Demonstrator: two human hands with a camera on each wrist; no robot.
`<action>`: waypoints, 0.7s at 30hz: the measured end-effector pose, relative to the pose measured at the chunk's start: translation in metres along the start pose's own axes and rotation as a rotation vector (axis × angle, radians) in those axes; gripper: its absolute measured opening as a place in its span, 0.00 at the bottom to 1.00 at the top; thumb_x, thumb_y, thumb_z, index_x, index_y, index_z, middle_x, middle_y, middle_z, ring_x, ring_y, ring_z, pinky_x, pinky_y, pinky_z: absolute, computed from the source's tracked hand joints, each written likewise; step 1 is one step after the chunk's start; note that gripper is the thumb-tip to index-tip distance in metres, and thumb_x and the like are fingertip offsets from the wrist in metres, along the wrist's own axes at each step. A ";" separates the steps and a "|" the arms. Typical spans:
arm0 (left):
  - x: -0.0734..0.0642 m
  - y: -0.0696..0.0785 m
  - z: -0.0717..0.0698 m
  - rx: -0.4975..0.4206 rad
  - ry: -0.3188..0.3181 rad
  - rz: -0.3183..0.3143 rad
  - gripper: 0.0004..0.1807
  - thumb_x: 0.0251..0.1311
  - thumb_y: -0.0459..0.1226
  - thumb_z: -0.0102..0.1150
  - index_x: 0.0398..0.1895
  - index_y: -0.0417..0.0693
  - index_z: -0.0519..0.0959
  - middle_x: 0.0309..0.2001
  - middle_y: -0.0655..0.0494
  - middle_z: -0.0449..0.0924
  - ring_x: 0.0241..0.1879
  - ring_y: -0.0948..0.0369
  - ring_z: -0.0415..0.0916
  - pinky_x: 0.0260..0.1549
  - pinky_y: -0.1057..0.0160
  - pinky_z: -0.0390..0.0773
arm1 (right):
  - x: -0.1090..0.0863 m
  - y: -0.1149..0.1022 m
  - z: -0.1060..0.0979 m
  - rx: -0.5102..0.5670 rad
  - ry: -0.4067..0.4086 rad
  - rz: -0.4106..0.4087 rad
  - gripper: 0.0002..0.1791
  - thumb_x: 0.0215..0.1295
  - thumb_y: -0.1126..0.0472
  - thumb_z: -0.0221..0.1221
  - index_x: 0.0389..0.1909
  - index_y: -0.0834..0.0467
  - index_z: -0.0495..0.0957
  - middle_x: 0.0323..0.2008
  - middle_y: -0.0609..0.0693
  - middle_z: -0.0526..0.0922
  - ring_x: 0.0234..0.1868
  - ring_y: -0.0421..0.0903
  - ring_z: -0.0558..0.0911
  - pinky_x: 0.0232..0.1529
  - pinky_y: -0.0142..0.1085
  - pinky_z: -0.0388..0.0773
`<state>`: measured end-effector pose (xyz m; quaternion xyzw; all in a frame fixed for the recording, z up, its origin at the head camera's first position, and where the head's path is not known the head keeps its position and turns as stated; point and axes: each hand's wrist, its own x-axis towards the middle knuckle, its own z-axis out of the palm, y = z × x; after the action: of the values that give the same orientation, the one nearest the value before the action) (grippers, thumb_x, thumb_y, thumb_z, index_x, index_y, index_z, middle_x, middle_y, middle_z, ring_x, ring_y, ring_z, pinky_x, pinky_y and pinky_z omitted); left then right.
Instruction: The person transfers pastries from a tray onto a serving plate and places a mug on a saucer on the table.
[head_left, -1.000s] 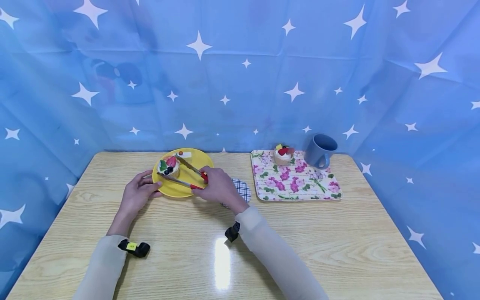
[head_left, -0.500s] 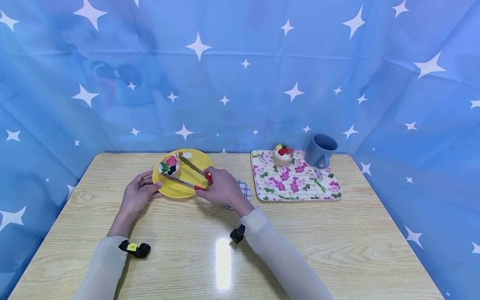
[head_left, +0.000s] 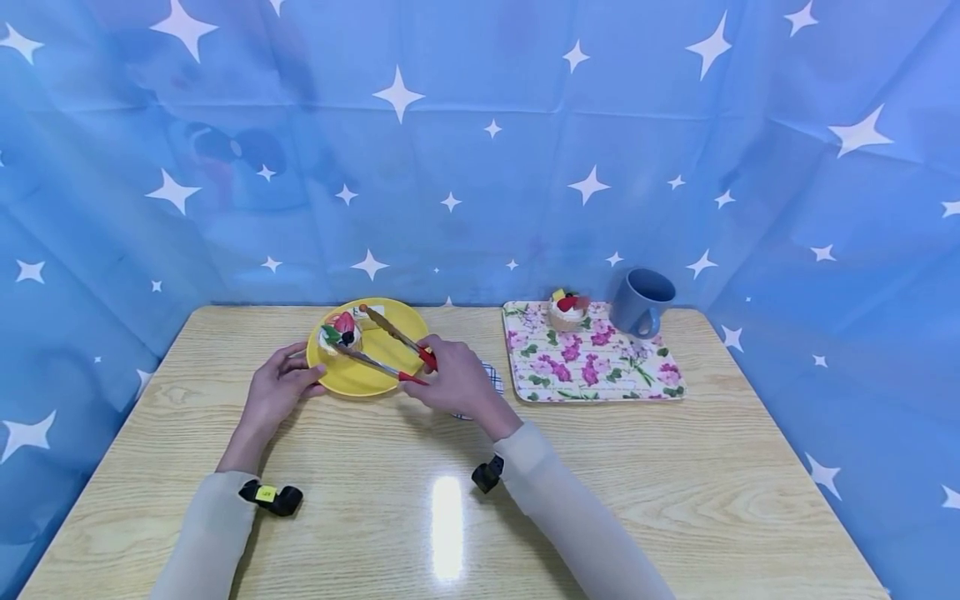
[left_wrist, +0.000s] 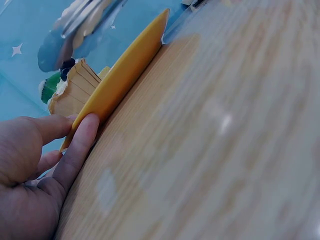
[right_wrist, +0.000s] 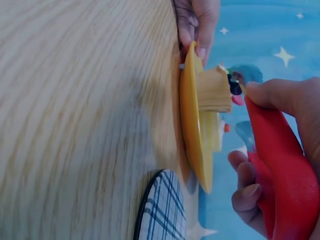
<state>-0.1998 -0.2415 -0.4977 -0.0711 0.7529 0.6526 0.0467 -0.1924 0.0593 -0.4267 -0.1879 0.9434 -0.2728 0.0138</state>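
The right hand (head_left: 459, 380) grips red-handled tongs (right_wrist: 282, 162), apparently just above the berry-topped cupcake (right_wrist: 214, 91). The left hand (head_left: 276, 388) pinches the yellow plate (head_left: 360, 383).

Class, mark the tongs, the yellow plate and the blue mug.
Tongs (right_wrist: 281, 165): right wrist view, on the red handle.
Yellow plate (head_left: 377, 346): head view, on its bare surface.
Blue mug (head_left: 632, 307): head view, on its outer wall.

Checked coaster (right_wrist: 164, 210) cut off at btm, R wrist cam; tongs (left_wrist: 72, 26) blurry, L wrist cam.
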 end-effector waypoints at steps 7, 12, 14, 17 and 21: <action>0.000 -0.001 0.000 0.016 0.006 0.008 0.41 0.71 0.43 0.63 0.81 0.45 0.55 0.55 0.52 0.72 0.40 0.72 0.83 0.47 0.68 0.90 | -0.008 0.005 -0.005 0.030 0.016 0.016 0.34 0.59 0.38 0.71 0.60 0.54 0.76 0.29 0.44 0.81 0.28 0.42 0.75 0.26 0.32 0.74; -0.001 0.000 0.001 0.019 0.011 0.002 0.41 0.71 0.42 0.63 0.81 0.45 0.55 0.55 0.52 0.71 0.40 0.72 0.83 0.47 0.68 0.90 | -0.013 0.008 -0.010 0.039 0.025 0.017 0.36 0.58 0.37 0.72 0.60 0.55 0.76 0.28 0.42 0.80 0.27 0.42 0.75 0.28 0.32 0.74; -0.001 0.001 0.002 0.017 0.011 -0.001 0.41 0.71 0.41 0.63 0.81 0.45 0.55 0.55 0.52 0.71 0.40 0.72 0.83 0.47 0.67 0.90 | -0.015 0.009 -0.011 0.039 0.025 0.026 0.36 0.58 0.37 0.72 0.60 0.55 0.77 0.27 0.42 0.79 0.28 0.42 0.75 0.28 0.32 0.75; -0.001 0.002 0.002 0.019 0.007 -0.006 0.41 0.71 0.41 0.63 0.81 0.46 0.54 0.56 0.50 0.71 0.40 0.73 0.82 0.47 0.67 0.90 | -0.017 0.012 -0.013 0.034 0.028 0.040 0.37 0.57 0.37 0.72 0.60 0.54 0.76 0.28 0.41 0.79 0.29 0.42 0.76 0.27 0.32 0.75; -0.001 0.001 0.002 0.024 0.008 -0.006 0.41 0.71 0.41 0.63 0.81 0.46 0.54 0.57 0.50 0.71 0.40 0.73 0.82 0.47 0.67 0.90 | -0.020 0.015 -0.015 0.028 0.045 0.042 0.37 0.57 0.37 0.72 0.61 0.54 0.77 0.28 0.42 0.80 0.28 0.42 0.76 0.26 0.31 0.75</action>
<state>-0.1990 -0.2397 -0.4966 -0.0753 0.7607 0.6431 0.0465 -0.1807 0.0857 -0.4232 -0.1614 0.9434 -0.2898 0.0009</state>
